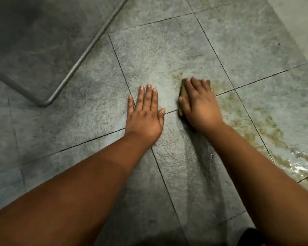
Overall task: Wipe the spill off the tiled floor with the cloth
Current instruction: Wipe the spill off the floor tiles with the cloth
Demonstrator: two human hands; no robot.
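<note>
A small brown cloth (183, 91) lies on the grey tiled floor (160, 55), mostly hidden under my right hand (200, 105). That hand presses flat on it with straight fingers. Only the cloth's left edge and far corner show. A yellowish-brown spill (267, 128) smears the tiles from just beyond the cloth down to the right, ending in a wet shiny patch (299, 167). My left hand (145, 114) lies flat on the floor to the left of the cloth, fingers spread, holding nothing.
A bent metal tube frame (82, 57), resting on the floor, runs from the upper middle down to a rounded corner at the left. Dark grout lines cross the tiles. A dark piece of clothing (251, 237) shows at the bottom edge.
</note>
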